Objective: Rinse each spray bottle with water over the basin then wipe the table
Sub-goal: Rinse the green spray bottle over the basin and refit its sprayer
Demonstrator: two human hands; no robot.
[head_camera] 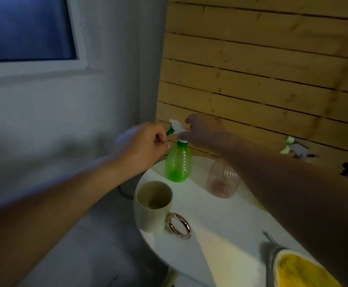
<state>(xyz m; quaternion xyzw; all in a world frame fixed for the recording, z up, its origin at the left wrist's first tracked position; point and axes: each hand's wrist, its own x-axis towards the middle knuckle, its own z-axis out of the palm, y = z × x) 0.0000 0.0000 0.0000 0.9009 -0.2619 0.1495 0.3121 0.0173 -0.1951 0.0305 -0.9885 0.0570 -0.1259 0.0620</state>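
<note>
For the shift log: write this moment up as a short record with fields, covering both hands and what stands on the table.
table: white round table by a wooden plank wall
green spray bottle: green spray bottle upright at the far edge, white spray head on
left hand: left hand fingers curled, next to the green nozzle tip; contact unclear
right hand: right hand at the spray head; grip unclear through blur
clear bottle: clear bottle right of the green one, partly behind the right forearm
mug: cream mug near edge, ring handle
basin: none in view
</note>
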